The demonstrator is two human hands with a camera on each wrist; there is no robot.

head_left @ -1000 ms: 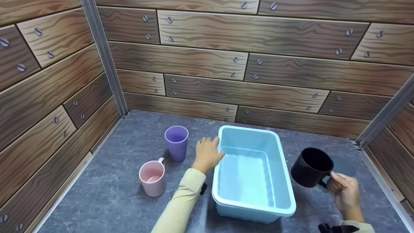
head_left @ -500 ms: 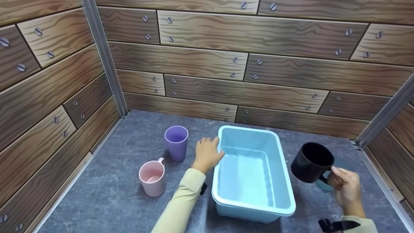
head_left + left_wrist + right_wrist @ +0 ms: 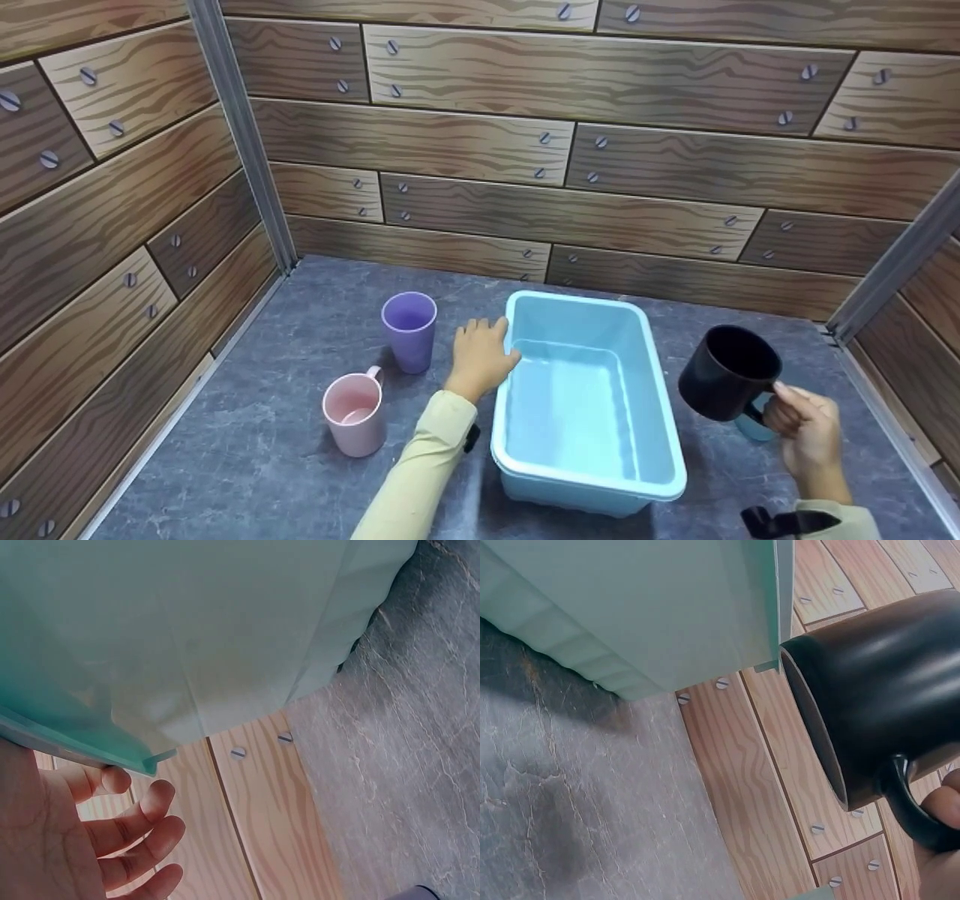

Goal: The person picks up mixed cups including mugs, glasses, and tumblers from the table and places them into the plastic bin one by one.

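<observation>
My left hand (image 3: pixel 481 360) holds the left rim of a light blue plastic tub (image 3: pixel 660 386), thumb over the inner side, other fingers outside. In the left wrist view those fingers (image 3: pixel 139 840) are loosely bent below the rim. To the tub's right, my right hand (image 3: pixel 808 435) grips a black mug (image 3: pixel 716 386) by its handle (image 3: pixel 911 814), raised above the table with its mouth upward. A teal object (image 3: pixel 754 429) shows partly behind the mug and hand; most of it is hidden. Nothing is visible inside the tub.
Left of the tub stand a purple cup (image 3: pixel 412 345) and a pink mug (image 3: pixel 358 427) with its handle toward the back. The grey marbled table (image 3: pixel 247 450) is enclosed by wood-patterned walls (image 3: pixel 465 142) with metal corner posts (image 3: pixel 247 142).
My right hand has raised the black mug slightly, then shifted it a little to the right. More of the teal object shows below it. The left hand and tub stay put.
</observation>
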